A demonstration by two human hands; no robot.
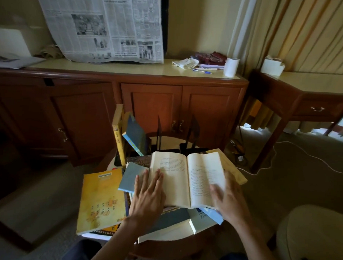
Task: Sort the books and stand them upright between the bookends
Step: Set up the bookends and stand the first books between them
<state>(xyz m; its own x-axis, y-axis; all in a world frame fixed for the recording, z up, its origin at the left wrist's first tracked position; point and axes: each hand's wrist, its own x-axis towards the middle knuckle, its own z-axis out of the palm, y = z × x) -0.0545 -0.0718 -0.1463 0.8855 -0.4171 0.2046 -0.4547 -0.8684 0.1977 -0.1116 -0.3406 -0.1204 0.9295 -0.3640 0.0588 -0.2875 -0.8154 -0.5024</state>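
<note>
An open book (184, 177) with printed pages lies on top of a pile of books on a small round table (167, 139). My left hand (148, 197) presses flat on its left page, fingers straight. My right hand (229, 198), blurred, rests on the right page's lower edge. A yellow book (100, 201) lies flat at the left, a small blue book (131, 176) beside it. Behind, a tall yellow book (117, 135) and a dark blue book (135, 137) lean at the left. Two black bookends (159, 132) (194, 132) stand at the back of the table.
A wooden cabinet (158, 102) stands close behind the table, with a newspaper (104, 24), a paper roll (231, 66) and pens on top. A side table (304, 91) is at the right, a white cable (282, 153) on the carpet, a pale seat (314, 236) at lower right.
</note>
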